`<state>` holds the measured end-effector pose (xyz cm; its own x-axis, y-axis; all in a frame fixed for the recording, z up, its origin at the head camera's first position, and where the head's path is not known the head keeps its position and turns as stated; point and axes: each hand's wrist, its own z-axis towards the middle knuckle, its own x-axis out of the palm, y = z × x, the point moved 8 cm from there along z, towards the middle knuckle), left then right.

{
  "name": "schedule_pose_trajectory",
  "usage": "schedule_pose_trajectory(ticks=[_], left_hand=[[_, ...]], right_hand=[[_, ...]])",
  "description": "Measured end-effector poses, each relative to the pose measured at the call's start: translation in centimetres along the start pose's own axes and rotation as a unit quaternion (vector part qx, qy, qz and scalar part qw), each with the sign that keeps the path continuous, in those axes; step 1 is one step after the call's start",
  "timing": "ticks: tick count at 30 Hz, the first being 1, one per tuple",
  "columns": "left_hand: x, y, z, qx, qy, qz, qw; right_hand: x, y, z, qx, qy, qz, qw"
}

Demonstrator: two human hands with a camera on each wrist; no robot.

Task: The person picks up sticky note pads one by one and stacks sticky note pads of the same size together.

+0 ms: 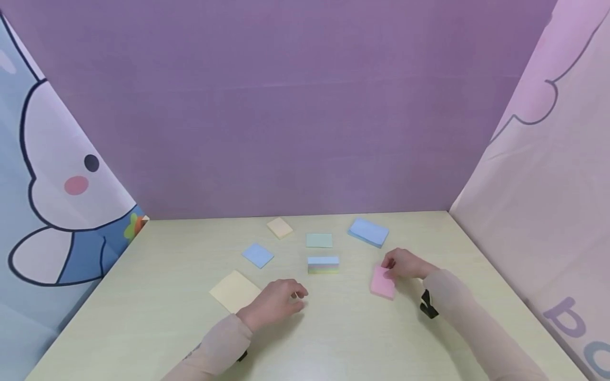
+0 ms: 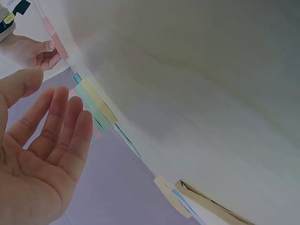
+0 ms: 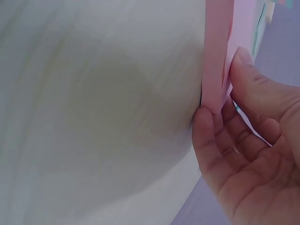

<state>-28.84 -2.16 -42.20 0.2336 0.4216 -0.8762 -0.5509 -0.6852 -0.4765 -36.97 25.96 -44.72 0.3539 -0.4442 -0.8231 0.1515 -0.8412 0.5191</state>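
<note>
My right hand pinches a far corner of a pink sticky note pad on the right of the table. In the right wrist view the thumb lies on the broad face of the pink pad, with a fingertip at its lower edge. My left hand hovers with loosely bent fingers, holding nothing. Beside it lies a large pale yellow sticky note pad, partly covered by the hand in the head view. Between the hands, farther back, sits a multicoloured stack of sticky notes, blue on top.
Behind the stack lies a green sticky note pad. A thick blue pad is at the back right. Left of centre are a small blue pad and a small cream pad. A purple backdrop borders the table's far edge.
</note>
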Motion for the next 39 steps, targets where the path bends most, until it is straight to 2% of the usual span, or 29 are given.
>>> schedule_pose_trajectory(ticks=[5, 10, 15, 19, 23, 27, 30, 34, 39], left_hand=[[0.1, 0.0, 0.0, 0.001, 0.001, 0.003, 1.0], [0.4, -0.5, 0.7, -0.011, 0.023, -0.008, 0.9996], [1.5, -2.4, 3.1, 0.007, 0.052, -0.006, 0.9986], [3.3, -4.6, 6.0, 0.05, 0.067, 0.039, 0.9957], [5.3, -7.3, 8.9, 0.101, 0.065, 0.112, 0.9864], [6.8, -9.6, 10.8, 0.135, 0.059, 0.169, 0.9746], [7.4, -10.5, 11.4, 0.151, 0.049, 0.203, 0.9663], [7.7, -11.0, 11.6, 0.163, 0.032, 0.242, 0.9559], [7.9, -11.7, 11.6, 0.188, 0.025, 0.267, 0.9449]], right_hand=[[0.3, 0.6, 0.1, -0.005, 0.005, -0.001, 1.0], [0.3, 0.7, 0.0, -0.022, 0.003, -0.004, 0.9997], [-0.1, 0.1, -0.4, -0.043, -0.002, 0.002, 0.9991], [-0.4, -0.6, -0.7, -0.041, -0.004, 0.011, 0.9991], [-0.4, -0.6, -0.9, -0.05, -0.008, 0.021, 0.9985], [-0.1, -0.4, -0.9, -0.062, -0.013, 0.029, 0.9976], [0.0, -0.2, -0.8, -0.059, -0.016, 0.031, 0.9976], [0.1, -0.1, -0.6, -0.051, -0.017, 0.029, 0.9981], [0.0, 0.2, -0.3, -0.051, -0.019, 0.024, 0.9982]])
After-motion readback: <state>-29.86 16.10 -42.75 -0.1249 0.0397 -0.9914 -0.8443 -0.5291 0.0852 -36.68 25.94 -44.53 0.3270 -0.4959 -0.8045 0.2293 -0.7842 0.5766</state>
